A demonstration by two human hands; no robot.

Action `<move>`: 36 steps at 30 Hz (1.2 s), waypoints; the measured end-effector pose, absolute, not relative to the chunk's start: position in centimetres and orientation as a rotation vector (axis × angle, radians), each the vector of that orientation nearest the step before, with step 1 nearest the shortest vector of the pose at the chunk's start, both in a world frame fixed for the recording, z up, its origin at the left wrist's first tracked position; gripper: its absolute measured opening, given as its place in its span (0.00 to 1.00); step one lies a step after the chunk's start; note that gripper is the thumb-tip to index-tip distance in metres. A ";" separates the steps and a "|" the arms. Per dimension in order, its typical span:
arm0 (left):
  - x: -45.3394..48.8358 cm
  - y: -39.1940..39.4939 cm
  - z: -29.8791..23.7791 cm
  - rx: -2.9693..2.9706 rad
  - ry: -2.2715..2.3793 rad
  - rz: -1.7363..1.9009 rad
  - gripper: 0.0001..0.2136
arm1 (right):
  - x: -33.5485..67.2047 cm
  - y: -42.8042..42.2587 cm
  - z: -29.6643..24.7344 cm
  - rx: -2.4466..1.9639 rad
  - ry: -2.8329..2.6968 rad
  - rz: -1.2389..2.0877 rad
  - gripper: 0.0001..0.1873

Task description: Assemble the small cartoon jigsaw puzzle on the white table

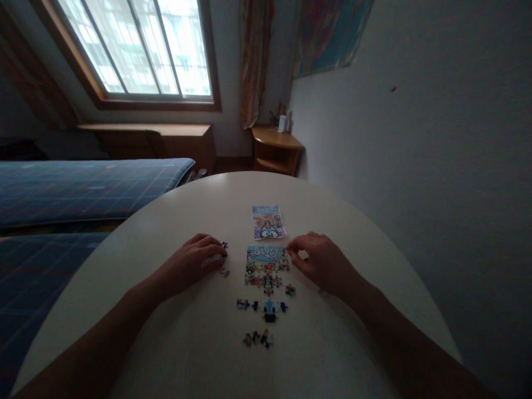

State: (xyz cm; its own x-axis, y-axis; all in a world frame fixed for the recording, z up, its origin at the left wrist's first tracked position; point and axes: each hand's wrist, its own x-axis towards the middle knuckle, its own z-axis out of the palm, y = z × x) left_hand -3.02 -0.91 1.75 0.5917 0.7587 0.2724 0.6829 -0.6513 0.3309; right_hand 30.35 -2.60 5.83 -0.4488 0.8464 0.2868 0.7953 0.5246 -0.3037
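Observation:
A partly joined jigsaw puzzle lies flat on the round table, its bright lettering at the top. At its upper right edge, the thumb and forefinger of my right hand are pinched together. On the other side, my left hand rests with fingers stretched out, touching or just over some loose puzzle pieces. One loose piece sits right of the puzzle's lower part. Below is a small joined strip of pieces with another piece at its left. Several more pieces are clustered nearest me.
A printed picture packet lies beyond the puzzle on the pale table. To the left is a bed with a blue plaid mattress. A wooden corner shelf stands past the table, and a wall runs along the right.

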 end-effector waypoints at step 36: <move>-2.1 -1.4 1.7 2.699 1.286 0.648 0.08 | 30.2 -2.7 5.3 -1.351 -2.437 0.234 0.05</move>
State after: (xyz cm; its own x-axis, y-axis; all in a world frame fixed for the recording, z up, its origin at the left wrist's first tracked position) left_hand -2.07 -1.42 1.68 0.5573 0.7582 0.3386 0.7232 -0.6435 0.2507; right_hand 30.16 -2.72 5.33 -0.4882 0.8455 0.2162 0.7888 0.5335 -0.3052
